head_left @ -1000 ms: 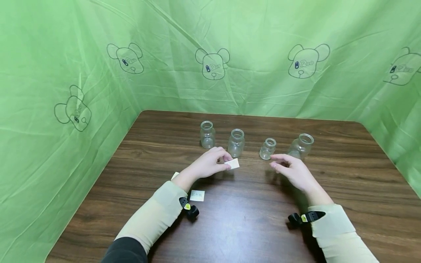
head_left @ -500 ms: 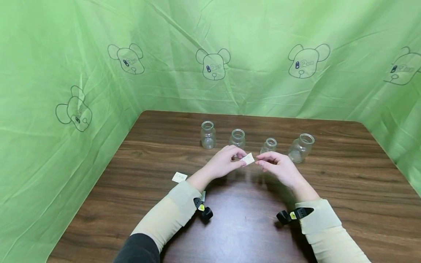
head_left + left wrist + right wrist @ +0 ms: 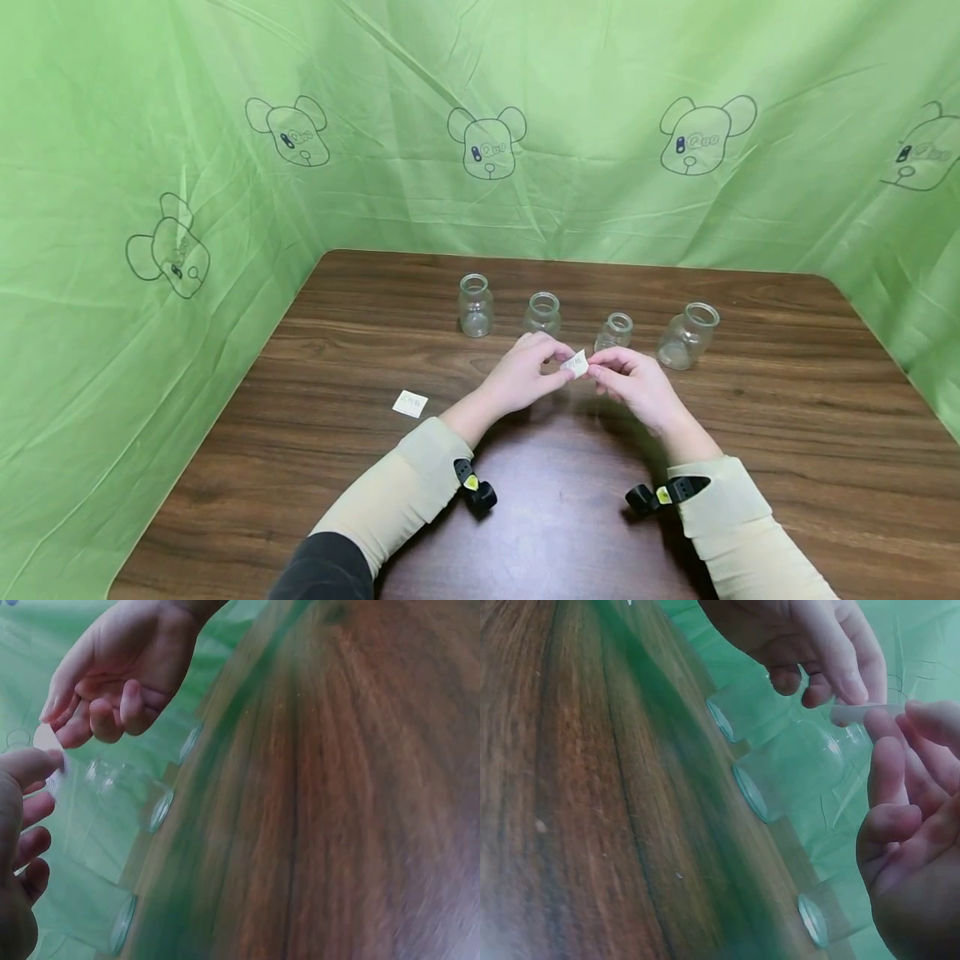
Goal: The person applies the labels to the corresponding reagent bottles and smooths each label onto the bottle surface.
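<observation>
Between my hands is a small white label [image 3: 575,364] with handwriting on it, raised above the table. Left thumb and fingers pinch one side of it, the left hand [image 3: 528,372] coming from the left. Opposite, the right hand [image 3: 637,387] pinches the other edge between thumb and forefinger. The right wrist view shows the label [image 3: 855,714] edge-on between both hands' fingertips. Just behind the hands stand a small glass jar [image 3: 615,330] and a larger glass jar [image 3: 543,313], their lower parts partly covered by the hands.
Another glass jar [image 3: 476,310] stands at the back left, and one more glass jar [image 3: 687,337] right of the small one. A second white label [image 3: 410,403] with writing lies on the wooden table [image 3: 300,467], left of my left forearm. Green cloth [image 3: 375,200] hangs behind the table.
My left hand has carried the label to the right, and my right hand has come left and taken hold of its edge. A label on the table is now hidden beneath the left arm.
</observation>
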`<state>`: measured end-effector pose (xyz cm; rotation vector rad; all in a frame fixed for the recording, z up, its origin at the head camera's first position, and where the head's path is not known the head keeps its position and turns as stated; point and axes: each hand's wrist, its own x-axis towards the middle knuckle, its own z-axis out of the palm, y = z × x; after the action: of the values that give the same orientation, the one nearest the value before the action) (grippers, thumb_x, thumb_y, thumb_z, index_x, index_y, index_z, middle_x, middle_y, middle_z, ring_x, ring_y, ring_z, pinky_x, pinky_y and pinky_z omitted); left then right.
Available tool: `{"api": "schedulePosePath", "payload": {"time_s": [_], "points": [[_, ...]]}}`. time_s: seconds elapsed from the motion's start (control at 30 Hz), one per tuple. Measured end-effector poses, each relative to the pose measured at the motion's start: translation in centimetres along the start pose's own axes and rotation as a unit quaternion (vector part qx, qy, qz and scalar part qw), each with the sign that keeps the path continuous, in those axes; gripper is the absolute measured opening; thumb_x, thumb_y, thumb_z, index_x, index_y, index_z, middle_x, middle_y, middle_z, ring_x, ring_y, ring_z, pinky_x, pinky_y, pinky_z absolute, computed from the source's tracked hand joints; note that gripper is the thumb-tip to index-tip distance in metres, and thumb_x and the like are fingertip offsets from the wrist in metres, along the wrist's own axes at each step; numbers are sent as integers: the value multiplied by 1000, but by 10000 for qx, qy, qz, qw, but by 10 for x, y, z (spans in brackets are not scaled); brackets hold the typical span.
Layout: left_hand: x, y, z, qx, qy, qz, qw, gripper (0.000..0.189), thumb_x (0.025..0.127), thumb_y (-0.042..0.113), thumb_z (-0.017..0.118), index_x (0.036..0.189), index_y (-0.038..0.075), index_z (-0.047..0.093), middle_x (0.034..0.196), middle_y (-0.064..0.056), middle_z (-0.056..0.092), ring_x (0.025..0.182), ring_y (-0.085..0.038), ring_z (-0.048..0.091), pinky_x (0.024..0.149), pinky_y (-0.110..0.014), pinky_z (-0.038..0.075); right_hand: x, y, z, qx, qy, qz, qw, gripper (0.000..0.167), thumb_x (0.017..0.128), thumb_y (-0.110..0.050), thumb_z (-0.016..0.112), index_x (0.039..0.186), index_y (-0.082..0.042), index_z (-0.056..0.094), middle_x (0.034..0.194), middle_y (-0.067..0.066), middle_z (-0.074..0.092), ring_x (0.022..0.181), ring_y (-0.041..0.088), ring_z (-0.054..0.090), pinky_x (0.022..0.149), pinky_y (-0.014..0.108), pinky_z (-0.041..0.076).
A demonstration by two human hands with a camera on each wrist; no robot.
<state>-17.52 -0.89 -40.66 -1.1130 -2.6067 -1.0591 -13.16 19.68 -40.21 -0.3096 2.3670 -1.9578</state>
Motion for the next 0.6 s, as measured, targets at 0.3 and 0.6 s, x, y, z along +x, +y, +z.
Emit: {"api": "schedulePosePath", "payload": {"time_s": [0.3,0.6], "points": [[0,12,11,-512,414,-73,9978,18,85,19,68,102,13,64,96,4,62,90,-7,54,77,-17,43,0,4,4,76,131,-16,9999,21,90,-8,62,99,11,59,77,-2,66,60,11,55,49,22,41],[-2,16,14,-504,506,-85,9974,10,89,23,64,92,14,67,89,7,61,84,-3,53,75,-14,42,1,13,6,85,216,-50,9997,18,90,-7,61,99,9,61,68,-2,59,56,15,53,48,23,41]]}}
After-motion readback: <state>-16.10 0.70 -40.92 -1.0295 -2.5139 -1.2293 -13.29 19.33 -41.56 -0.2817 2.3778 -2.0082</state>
